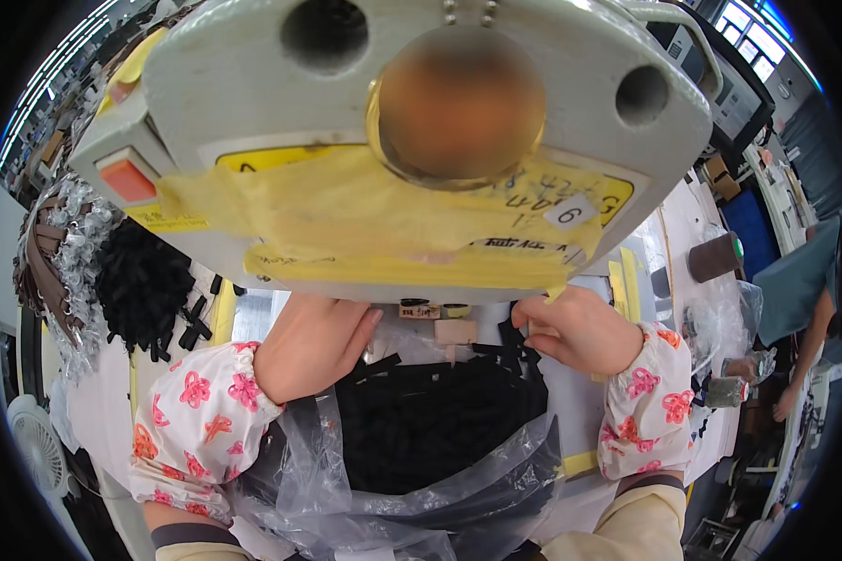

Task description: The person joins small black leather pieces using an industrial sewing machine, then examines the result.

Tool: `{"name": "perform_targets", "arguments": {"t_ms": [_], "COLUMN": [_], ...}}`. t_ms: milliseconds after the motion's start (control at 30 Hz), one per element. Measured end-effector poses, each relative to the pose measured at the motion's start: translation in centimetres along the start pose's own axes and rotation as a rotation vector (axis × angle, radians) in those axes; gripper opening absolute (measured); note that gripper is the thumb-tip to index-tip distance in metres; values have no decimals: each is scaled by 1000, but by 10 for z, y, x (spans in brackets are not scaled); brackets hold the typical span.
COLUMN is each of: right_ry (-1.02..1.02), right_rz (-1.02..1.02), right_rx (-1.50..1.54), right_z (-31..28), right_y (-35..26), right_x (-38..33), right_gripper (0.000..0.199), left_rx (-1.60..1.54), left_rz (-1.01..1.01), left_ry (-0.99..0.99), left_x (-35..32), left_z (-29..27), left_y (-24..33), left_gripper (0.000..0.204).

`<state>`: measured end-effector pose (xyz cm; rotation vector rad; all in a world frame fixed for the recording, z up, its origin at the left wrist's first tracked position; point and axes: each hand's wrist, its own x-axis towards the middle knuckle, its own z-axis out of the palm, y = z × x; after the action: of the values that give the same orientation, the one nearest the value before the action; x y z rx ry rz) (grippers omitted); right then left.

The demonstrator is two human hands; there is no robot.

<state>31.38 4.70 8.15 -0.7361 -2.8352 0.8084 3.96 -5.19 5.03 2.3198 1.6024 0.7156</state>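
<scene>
A large pale grey machine head [206,103], which looks like a sewing machine, fills the upper middle. My left hand [311,344] is under its left part, fingers curled and closed together. The machine hides its fingertips and anything they hold. On the other side, my right hand [578,329] has thumb and fingers pinched at a short black fabric strip [512,335]. Below and between my hands, a clear plastic bag [323,458] lies open, filled with a heap of black fabric pieces [430,421]. Small light blocks [456,331] sit under the machine head.
Another heap of black pieces [145,280] lies at the left, beside brown strips and clear plastic [61,257]. A white fan [37,444] stands lower left. A brown thread cone [716,257] and a green-grey spool [726,392] are at the right. A co-worker's arm [807,351] shows beyond.
</scene>
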Motion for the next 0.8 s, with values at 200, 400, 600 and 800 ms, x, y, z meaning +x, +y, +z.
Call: {"name": "perform_targets", "arguments": {"t_ms": [200, 400, 600, 800], "right_ry": [-65, -94, 7, 184], "right_rz": [61, 54, -11, 164], "right_rx": [63, 86, 2, 149], "right_z": [0, 7, 6, 5], "right_y": [-5, 4, -4, -32], "right_x": [4, 4, -3, 16], "right_gripper": [24, 15, 12, 9], "left_rx": [71, 157, 47, 75], "left_rz": [73, 72, 83, 153], "left_ry": [178, 73, 211, 285], "left_x": [14, 16, 14, 15], "left_z": [19, 28, 36, 33], "left_y": [-9, -24, -31, -33], "left_gripper": [23, 20, 17, 17]}}
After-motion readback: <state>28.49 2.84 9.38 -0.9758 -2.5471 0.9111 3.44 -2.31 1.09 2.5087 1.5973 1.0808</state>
